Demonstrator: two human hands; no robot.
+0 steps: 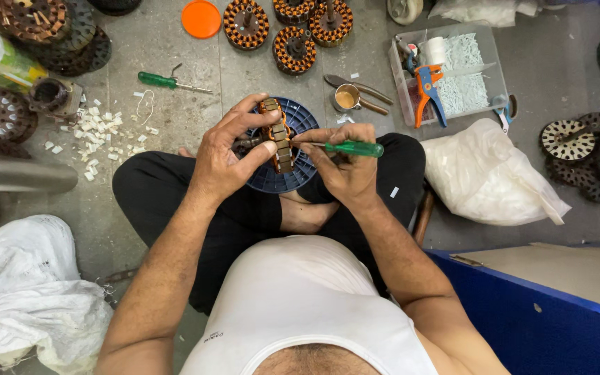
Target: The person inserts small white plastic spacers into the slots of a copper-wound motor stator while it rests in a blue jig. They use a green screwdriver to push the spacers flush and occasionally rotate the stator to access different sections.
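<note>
The left hand [227,163] grips a copper-wound stator [279,135] on edge; the right hand [345,170] clasps a green-handled screwdriver [352,148]. A clear plastic box [491,66] of white pieces sits on the floor [175,118] beyond.

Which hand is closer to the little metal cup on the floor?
Right. The right hand, holding the green screwdriver, sits just below the metal cup. The left hand grips the copper-wound stator, farther off to the cup's lower left.

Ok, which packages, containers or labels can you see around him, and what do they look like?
Clear plastic box: floor, upper right; white pieces, orange-blue pliers inside.
White plastic bag: right of knee, bulging.
White sack: lower left, crumpled.
Labelled can: upper left, green-yellow label, lying tilted.
No screens.
</note>
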